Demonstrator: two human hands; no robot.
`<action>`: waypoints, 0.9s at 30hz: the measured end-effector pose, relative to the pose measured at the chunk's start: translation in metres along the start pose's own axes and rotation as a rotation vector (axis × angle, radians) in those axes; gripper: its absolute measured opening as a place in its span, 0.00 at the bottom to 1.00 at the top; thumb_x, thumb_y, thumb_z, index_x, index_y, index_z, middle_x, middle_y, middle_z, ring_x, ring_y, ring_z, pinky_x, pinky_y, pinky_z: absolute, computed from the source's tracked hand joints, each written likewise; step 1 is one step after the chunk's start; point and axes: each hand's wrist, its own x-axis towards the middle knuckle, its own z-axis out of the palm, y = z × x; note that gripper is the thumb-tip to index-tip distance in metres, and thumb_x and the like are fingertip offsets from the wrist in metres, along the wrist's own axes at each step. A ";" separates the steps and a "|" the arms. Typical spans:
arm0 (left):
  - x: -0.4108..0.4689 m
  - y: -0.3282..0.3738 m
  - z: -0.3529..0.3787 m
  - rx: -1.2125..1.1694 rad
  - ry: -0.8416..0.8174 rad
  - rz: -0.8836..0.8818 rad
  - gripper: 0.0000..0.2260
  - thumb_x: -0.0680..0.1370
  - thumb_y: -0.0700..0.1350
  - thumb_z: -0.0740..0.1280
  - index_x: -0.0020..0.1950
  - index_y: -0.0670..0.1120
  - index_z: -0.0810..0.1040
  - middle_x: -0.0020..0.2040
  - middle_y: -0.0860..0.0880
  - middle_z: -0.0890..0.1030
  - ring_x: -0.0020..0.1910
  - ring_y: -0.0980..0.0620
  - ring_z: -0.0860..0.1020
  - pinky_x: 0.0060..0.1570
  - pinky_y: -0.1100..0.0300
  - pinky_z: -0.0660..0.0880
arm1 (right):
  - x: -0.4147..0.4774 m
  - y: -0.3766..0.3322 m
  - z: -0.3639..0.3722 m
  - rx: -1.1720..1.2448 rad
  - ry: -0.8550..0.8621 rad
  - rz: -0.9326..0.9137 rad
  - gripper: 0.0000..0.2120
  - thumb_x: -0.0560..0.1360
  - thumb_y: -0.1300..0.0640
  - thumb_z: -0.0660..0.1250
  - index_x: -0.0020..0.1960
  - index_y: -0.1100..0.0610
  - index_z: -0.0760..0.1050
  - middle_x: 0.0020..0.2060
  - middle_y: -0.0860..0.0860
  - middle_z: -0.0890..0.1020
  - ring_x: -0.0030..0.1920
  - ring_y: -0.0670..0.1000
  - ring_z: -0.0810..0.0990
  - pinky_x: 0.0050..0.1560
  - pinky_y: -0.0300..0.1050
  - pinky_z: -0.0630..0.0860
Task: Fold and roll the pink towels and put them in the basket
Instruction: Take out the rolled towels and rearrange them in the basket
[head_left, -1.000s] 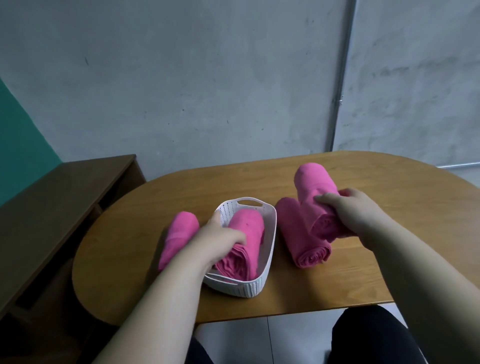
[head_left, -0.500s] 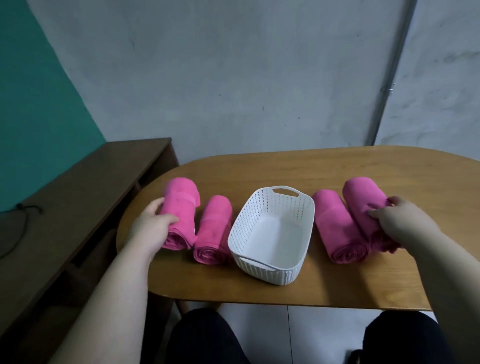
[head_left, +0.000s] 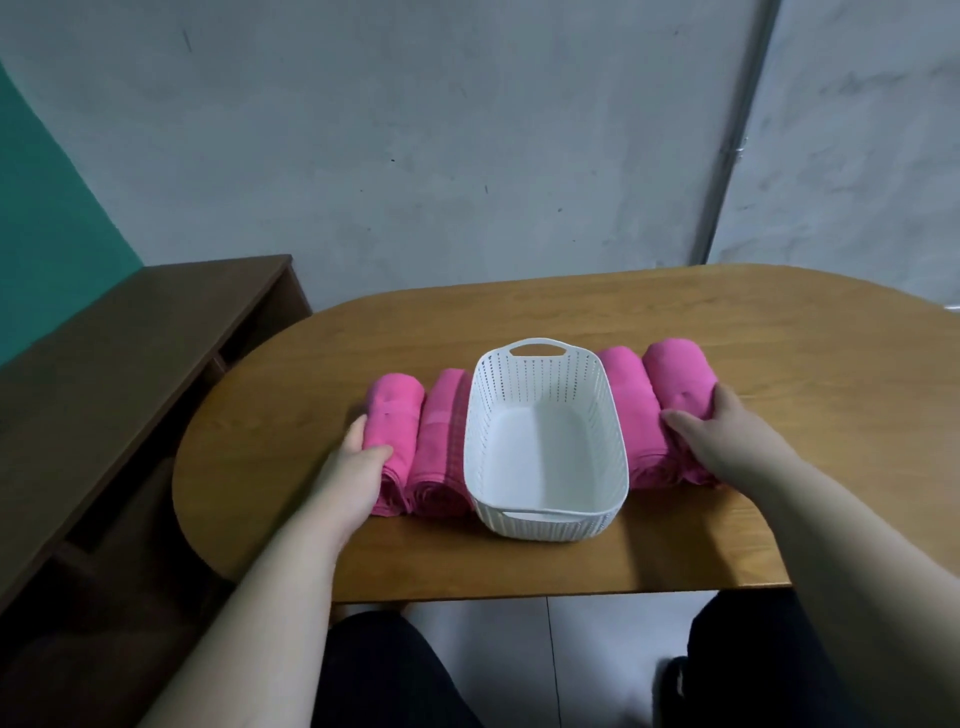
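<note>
Basket (head_left: 545, 522) bare inside; left hand (head_left: 358, 467) curled round leftmost towel roll (head_left: 397, 410); right hand (head_left: 722, 436) curled round rightmost towel roll (head_left: 675, 374)

head-worn view, close, forward-down over table (head_left: 519, 322)

The rolled towels (head_left: 395, 415) are hot pink, the basket (head_left: 545, 384) white with rows of small holes, the table (head_left: 675, 322) honey-brown woodgrain, the wall (head_left: 467, 130) mottled grey.

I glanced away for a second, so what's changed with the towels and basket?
One roll left the basket; it is empty now. The left hand now grips the outer left roll. The right hand lowered the outer right roll onto the table, keeping hold. Still four rolls.
</note>
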 end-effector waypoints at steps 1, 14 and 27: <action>-0.002 0.002 0.003 0.009 -0.005 0.006 0.30 0.73 0.56 0.60 0.76 0.63 0.63 0.60 0.51 0.80 0.54 0.47 0.81 0.58 0.46 0.78 | 0.002 0.000 -0.001 -0.003 -0.015 0.008 0.38 0.75 0.37 0.64 0.77 0.57 0.60 0.67 0.65 0.74 0.62 0.66 0.76 0.58 0.56 0.74; -0.023 0.017 0.021 0.043 0.055 -0.006 0.32 0.75 0.51 0.70 0.77 0.55 0.63 0.61 0.45 0.79 0.51 0.44 0.80 0.54 0.48 0.79 | 0.004 0.010 -0.036 0.155 0.073 0.063 0.27 0.70 0.43 0.65 0.63 0.58 0.75 0.50 0.60 0.81 0.46 0.62 0.80 0.47 0.53 0.79; -0.073 0.051 -0.021 -0.254 0.104 0.193 0.32 0.77 0.44 0.71 0.76 0.63 0.63 0.60 0.50 0.77 0.47 0.45 0.84 0.41 0.47 0.82 | -0.085 -0.067 -0.066 0.433 0.115 -0.127 0.31 0.74 0.44 0.67 0.75 0.52 0.67 0.57 0.56 0.79 0.52 0.60 0.80 0.56 0.61 0.80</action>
